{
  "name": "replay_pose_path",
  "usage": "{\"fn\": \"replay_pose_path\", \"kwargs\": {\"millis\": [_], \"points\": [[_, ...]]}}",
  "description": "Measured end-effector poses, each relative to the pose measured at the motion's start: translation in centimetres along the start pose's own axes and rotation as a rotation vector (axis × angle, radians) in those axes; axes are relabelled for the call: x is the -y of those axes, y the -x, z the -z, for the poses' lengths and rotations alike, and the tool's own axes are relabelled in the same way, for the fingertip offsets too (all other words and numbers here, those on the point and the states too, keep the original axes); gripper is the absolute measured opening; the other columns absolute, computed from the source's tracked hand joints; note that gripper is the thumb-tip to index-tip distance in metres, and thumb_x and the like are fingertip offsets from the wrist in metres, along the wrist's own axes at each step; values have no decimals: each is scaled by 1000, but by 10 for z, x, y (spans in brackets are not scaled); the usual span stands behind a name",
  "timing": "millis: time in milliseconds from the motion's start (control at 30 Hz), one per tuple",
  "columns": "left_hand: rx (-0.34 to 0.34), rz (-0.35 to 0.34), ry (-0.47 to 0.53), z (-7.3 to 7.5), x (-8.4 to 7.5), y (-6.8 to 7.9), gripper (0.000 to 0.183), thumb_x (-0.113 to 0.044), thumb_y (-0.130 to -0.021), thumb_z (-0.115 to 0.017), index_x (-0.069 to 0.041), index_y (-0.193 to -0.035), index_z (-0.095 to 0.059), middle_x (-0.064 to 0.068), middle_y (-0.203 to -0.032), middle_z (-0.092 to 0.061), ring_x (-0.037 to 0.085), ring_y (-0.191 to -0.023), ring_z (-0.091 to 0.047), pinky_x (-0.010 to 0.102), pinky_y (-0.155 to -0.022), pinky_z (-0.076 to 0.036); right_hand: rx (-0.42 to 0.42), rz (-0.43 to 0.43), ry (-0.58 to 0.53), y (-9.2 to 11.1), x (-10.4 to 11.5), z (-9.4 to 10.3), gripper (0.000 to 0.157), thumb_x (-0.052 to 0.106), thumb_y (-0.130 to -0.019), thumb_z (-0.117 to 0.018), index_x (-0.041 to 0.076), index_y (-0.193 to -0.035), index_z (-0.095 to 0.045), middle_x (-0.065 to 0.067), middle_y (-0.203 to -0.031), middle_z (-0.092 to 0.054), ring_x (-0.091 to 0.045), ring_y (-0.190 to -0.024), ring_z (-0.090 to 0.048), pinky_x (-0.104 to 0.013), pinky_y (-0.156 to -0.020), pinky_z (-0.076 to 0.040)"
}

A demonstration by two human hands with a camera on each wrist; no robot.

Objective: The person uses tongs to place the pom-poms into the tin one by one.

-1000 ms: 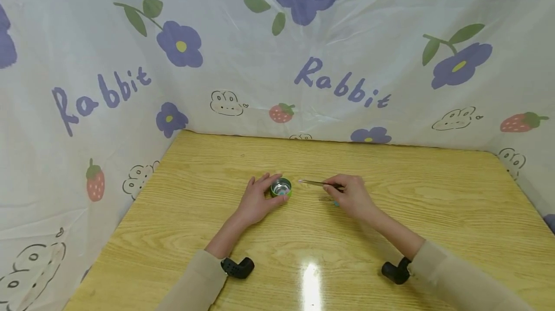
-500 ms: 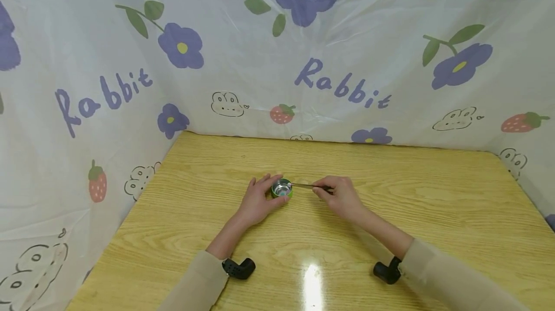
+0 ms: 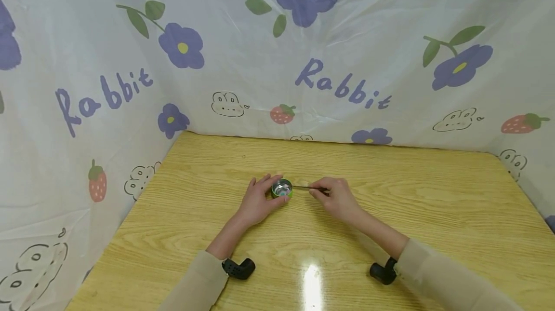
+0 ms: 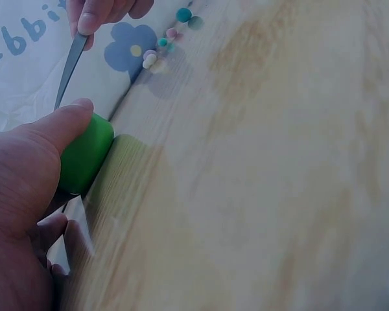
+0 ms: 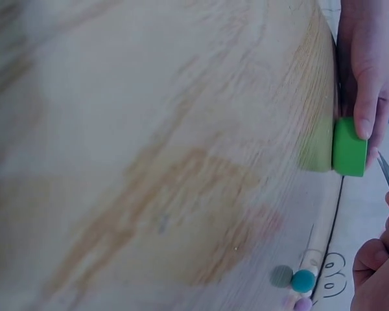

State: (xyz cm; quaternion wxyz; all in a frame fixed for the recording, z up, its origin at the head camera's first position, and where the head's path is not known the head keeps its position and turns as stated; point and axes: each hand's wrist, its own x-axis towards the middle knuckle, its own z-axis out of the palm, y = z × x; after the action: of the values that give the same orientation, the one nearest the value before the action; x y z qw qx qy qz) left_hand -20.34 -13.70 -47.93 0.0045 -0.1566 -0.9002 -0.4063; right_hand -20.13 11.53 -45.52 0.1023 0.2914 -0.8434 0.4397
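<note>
Gripping the green cup (image 4: 94, 152) around its wall with the left hand (image 3: 257, 201), and pinching the tweezers (image 3: 301, 187) with the right hand (image 3: 340, 197), apart from the left, tips at the cup's mouth. Impossible to make out any load between those tips. Probably thin, springy steel, so best held mid-shank and squeezed lightly. Between the hands, standing upright on the table (image 3: 217, 166), shiny inside the cup: likely stiff, light and easily slid, hence best steadied low around the wall. Farther out, near the right hand, small balls (image 4: 184, 14) on the table: presumably soft, near weightless, prone to roll, best nipped gently across the middle.
</note>
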Motion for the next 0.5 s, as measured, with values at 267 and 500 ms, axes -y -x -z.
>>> {"fn": "replay_pose_path", "kwargs": {"millis": [267, 500], "points": [[-6, -3, -6, -1, 1, 0, 64, -35, -93, -78, -12, -149, -56, 22, -148, -53, 40, -146, -37, 62, -122, -11, 14, -26, -16, 2, 0, -1, 8, -2, -93, -73, -3, -99, -79, -8, -92, -76, -13, -74, -68, -25, -63, -56], [-2, 2, -5, 0, 0, 0, 65, -35, -93, -78, -12, -149, -56, 22, -149, -52, 40, -146, -37, 61, -122, -10, 2, -47, -11, 2, 0, -3, 9, -2, -92, -74, -3, -100, -78, -8, -92, -76, -9, -73, -65, -24, -62, -55]]}}
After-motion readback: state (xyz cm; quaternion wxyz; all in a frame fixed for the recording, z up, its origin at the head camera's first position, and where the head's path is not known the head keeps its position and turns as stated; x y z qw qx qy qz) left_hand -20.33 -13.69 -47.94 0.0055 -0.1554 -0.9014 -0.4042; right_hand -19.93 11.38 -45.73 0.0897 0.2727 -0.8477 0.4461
